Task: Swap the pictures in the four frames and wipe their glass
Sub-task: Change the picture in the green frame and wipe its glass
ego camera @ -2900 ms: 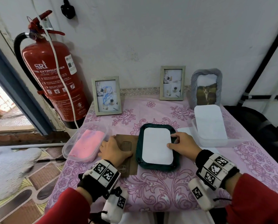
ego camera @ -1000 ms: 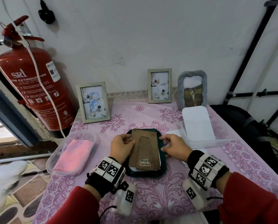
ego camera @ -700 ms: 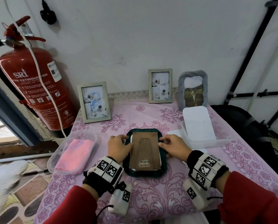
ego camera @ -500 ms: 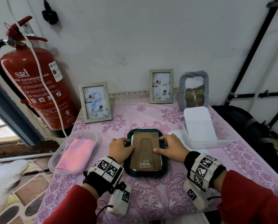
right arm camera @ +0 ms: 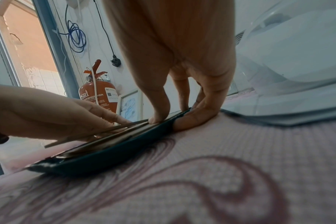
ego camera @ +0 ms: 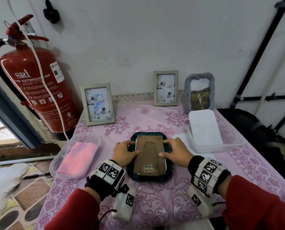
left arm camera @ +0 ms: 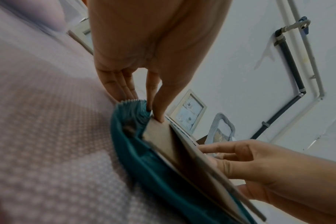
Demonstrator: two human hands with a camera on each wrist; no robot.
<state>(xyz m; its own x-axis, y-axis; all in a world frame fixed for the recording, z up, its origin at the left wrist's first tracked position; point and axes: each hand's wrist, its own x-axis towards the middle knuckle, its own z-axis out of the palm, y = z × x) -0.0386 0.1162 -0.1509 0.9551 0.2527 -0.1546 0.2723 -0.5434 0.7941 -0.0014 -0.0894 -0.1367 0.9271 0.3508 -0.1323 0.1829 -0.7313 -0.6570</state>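
Note:
A teal frame [ego camera: 132,171] lies face down in the middle of the table. A brown backing board [ego camera: 149,155] with a folded stand and a barcode sticker sits in its recess, over a white sheet whose edges peek out. My left hand [ego camera: 124,151] has its thumb on the board's left side and straight fingers at the frame's far left corner. My right hand [ego camera: 173,151] mirrors it, thumb pressing the board's right edge, fingers against the outer rim. In the left wrist view the board [left arm camera: 159,136] stands slightly lifted in the frame [left arm camera: 144,166].
Two pale wooden frames [ego camera: 97,104] [ego camera: 165,88] and a grey frame [ego camera: 199,92] with an animal photo stand along the wall. A clear box [ego camera: 221,146] of white sheets sits at right, a clear tub with a pink cloth [ego camera: 78,157] at left. A fire extinguisher [ego camera: 35,90] hangs beyond the left table edge.
The board, earlier lying left of the frame under my left hand, now sits on the white sheet inside the frame. Both hands have moved to its side edges and squared it.

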